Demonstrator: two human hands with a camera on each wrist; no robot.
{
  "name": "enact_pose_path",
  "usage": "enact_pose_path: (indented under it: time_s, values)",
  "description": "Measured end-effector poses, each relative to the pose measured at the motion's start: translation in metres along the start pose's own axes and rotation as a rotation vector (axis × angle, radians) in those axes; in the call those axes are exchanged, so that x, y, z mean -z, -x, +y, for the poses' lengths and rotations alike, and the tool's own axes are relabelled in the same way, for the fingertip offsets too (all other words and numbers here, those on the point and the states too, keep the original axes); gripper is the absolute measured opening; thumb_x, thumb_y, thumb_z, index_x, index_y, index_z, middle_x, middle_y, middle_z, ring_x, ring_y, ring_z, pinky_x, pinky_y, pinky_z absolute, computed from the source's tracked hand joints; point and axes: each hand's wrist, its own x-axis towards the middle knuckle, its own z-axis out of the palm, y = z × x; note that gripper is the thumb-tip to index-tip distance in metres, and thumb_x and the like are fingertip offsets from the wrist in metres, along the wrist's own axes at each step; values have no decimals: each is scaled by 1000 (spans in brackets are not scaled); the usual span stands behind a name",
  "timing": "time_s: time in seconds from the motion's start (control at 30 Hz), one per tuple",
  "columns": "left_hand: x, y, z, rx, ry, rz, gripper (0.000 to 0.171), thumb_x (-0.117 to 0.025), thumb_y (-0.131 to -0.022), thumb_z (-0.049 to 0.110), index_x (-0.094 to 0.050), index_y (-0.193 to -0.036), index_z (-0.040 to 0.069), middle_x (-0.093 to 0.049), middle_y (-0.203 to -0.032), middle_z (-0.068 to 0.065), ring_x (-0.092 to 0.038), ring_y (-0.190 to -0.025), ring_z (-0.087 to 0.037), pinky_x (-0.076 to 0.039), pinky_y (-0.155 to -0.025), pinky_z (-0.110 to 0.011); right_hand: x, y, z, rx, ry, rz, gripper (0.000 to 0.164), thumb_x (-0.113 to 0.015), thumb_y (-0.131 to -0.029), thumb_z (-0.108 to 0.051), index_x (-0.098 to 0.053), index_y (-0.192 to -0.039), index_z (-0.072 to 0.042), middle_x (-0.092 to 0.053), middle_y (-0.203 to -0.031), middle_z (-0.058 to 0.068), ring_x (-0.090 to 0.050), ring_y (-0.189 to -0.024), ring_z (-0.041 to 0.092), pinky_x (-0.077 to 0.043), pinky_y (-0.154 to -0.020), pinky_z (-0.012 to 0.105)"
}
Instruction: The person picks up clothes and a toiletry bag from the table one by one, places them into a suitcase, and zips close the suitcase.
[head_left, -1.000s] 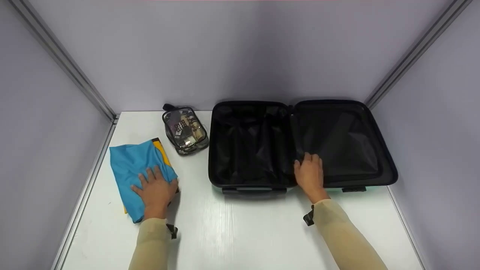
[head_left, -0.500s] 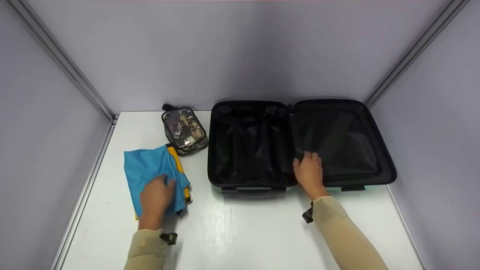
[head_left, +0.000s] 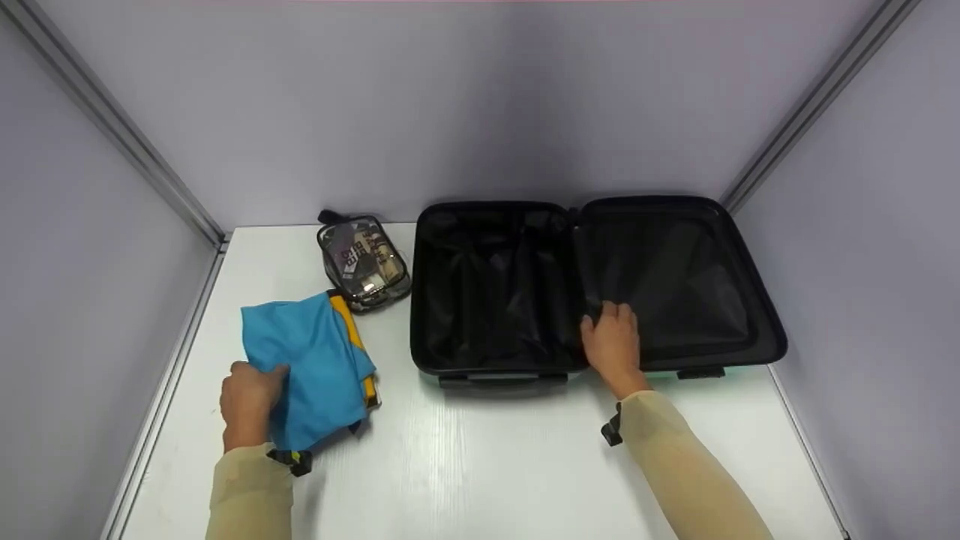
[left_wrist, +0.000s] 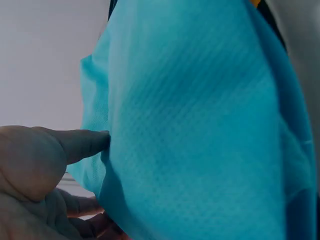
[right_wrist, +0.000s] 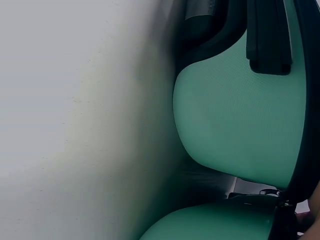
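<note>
Head view: left of the open, black-lined, green hard-shell suitcase (head_left: 491, 300), the left hand (head_left: 249, 397) pinches a folded blue-and-yellow cloth (head_left: 319, 367); the right hand (head_left: 613, 346) rests where its halves meet, grip unclear. Folding looks mostly done; the cloth and a clear, black-trimmed plastic pouch (head_left: 365, 259) lie outside it.

The cloth (head_left: 322, 367) is blue and yellow, the suitcase (right_wrist: 240, 115) green with black lining (head_left: 487, 300).

Clear pouch (head_left: 364, 262) with black trim, printed lettering and small items inside lay at back left of white table (head_left: 420, 480), near pale back wall (head_left: 480, 97). Grey metal strips (head_left: 116, 122) lined both wall corners.
</note>
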Motion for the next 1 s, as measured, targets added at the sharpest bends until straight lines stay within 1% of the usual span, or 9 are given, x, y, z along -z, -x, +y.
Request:
enact_pose_path:
  time_s: [0.13, 0.27, 0.37, 0.5, 0.57, 0.63, 0.7, 0.83, 1.0]
  values:
    - [4, 1, 4, 16, 9, -22, 80, -57, -100, 34, -32, -147, -25, -46, -136, -49, -51, -127, -64, -46, -103, -72, -1, 0, 1, 0, 1, 4, 55, -57, -108, -29, -51, -142, 13, -53, -133, 32, -51, -126, 47, -46, -107, 59]
    - [11, 0, 8, 49, -2, -149, 86, -56, -101, 40, -29, -149, -26, -44, -142, -50, -50, -131, -64, -47, -105, -71, -1, 1, 1, 4, -3, 9, 55, -58, -108, -30, -51, -142, 13, -53, -133, 32, -52, -125, 47, -46, -107, 59]
    - [17, -1, 10, 36, 2, -228, 87, -55, -102, 42, -29, -148, -28, -42, -145, -50, -47, -135, -64, -45, -109, -69, -2, 1, 2, 3, -5, 6, 55, -58, -108, -30, -51, -143, 13, -53, -133, 32, -52, -126, 47, -47, -107, 59]
    - [21, -2, 18, 1, 158, -306, 92, -55, -104, 42, -15, -157, -22, -27, -159, -46, -32, -147, -63, -34, -118, -71, -2, 1, 3, 4, -11, 5, 55, -58, -108, -28, -50, -144, 13, -53, -134, 32, -51, -127, 47, -47, -106, 60]
    - [22, -2, 23, -5, 260, -342, 94, -54, -106, 44, -7, -162, -15, -20, -164, -43, -26, -151, -62, -29, -118, -73, -1, 0, 3, 7, -13, 9, 55, -58, -108, -29, -50, -144, 13, -53, -134, 32, -51, -127, 47, -47, -106, 60]
    - [22, -2, 27, -14, 313, -360, 95, -53, -106, 44, -2, -164, -11, -16, -167, -41, -23, -152, -62, -28, -117, -75, -1, 0, 2, 7, -13, 15, 55, -58, -108, -29, -51, -144, 13, -53, -134, 32, -51, -127, 47, -47, -106, 60]
    - [23, -2, 28, -12, 288, -371, 94, -52, -107, 40, 4, -164, -10, -12, -167, -41, -21, -152, -63, -27, -117, -76, -1, 0, 2, 5, -14, 17, 56, -59, -108, -30, -51, -143, 12, -54, -133, 31, -52, -127, 47, -47, -106, 60]
    - [24, -2, 28, -25, 170, -363, 94, -53, -104, 28, 10, -162, -12, -8, -166, -44, -19, -151, -65, -26, -118, -75, -3, -1, 1, 19, 2, 20, 55, -59, -107, -28, -53, -142, 14, -55, -130, 32, -53, -124, 48, -47, -105, 60]
    - [30, 5, 44, -78, 108, -323, 90, -56, -102, 23, 0, -163, -13, -19, -163, -45, -28, -148, -65, -31, -115, -76, 2, -2, -1, 37, 39, 15, 54, -61, -107, -25, -53, -139, 17, -56, -129, 35, -54, -122, 51, -48, -105, 60]
